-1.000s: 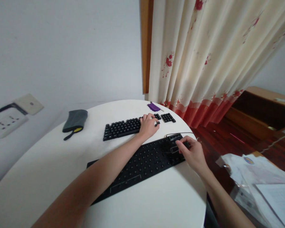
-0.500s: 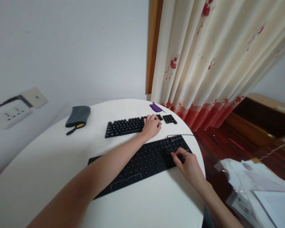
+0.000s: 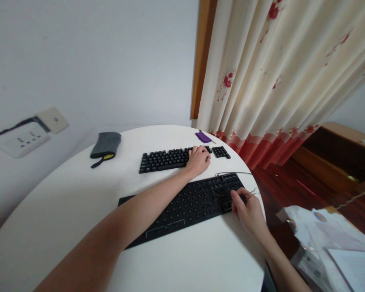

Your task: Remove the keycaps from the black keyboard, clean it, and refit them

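Your left hand (image 3: 198,160) on keycaps (image 3: 164,159), right hand (image 3: 248,209) over keyboard (image 3: 197,200) near tabletop (image 3: 63,207) edge; can't tell either grip; room leftward.

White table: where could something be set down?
Bare: left part of the table, between grey pouch and left forearm; nearer, between keyboard base and table edge. Crowded: far right, with keypad keycaps, left hand and purple item; base's right end, at the right hand.

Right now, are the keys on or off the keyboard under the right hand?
Off, where I can see: the keyboard shows rows of bare little stems, and black keycaps lie beyond it. The right hand hides part.
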Demonstrator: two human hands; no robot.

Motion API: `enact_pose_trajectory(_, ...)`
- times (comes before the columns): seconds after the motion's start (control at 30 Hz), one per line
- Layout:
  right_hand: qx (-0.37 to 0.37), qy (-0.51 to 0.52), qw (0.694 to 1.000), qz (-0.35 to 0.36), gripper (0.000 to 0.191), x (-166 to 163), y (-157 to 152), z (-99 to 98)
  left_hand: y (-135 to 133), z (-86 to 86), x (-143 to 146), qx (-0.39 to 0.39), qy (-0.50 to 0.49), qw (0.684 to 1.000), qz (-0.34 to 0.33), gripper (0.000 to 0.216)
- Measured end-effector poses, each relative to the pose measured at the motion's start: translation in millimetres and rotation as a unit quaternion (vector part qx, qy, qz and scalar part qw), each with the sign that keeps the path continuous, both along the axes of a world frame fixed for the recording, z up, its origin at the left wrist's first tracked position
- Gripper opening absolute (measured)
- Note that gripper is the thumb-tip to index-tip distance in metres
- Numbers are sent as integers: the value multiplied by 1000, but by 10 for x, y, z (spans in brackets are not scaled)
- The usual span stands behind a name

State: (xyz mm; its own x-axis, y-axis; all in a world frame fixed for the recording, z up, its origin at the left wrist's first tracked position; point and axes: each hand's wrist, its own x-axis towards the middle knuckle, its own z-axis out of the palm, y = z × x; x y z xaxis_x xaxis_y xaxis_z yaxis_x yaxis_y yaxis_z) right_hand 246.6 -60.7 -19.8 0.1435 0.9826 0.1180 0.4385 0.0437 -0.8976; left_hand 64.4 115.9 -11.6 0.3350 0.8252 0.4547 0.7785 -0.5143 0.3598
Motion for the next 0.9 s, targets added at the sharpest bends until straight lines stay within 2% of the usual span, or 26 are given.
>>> enact_pose_trajectory(0.1, -3, 33, 999, -10, 41, 1, 1, 36, -2, 5, 8, 4, -7, 1000, -4, 15)
enact_pose_trajectory(0.23, 22, 70, 997, -11, 41, -20, 98, 260, 8, 15, 26, 23, -36, 999, -19, 21)
enact_pose_trajectory(0.37, 118, 83, 988, -49, 39, -56, 502, 553, 43, 38, 35, 32, -96, 992, -71, 29)
enact_pose_trajectory(0.47, 184, 97, 976, -72, 36, -113, 923, 649, 57, 69, 34, 7, -161, 980, -120, 31)
enact_pose_trajectory(0.57, 217, 109, 966, -89, 36, -195, 1219, 585, 48, 85, 38, -54, -256, 950, -169, 27)
enact_pose_trajectory(0.63, 223, 106, 965, -87, 36, -238, 1291, 482, 41, 74, 53, -122, -320, 915, -215, 27)
enact_pose_trajectory(0.77, 223, 90, 968, -74, 36, -235, 1256, 275, 39, 16, 107, -261, -389, 833, -294, 31)
enact_pose_trajectory(0.9, 215, 93, 970, -66, 33, -181, 1232, 177, 38, -12, 128, -314, -409, 801, -303, 38)
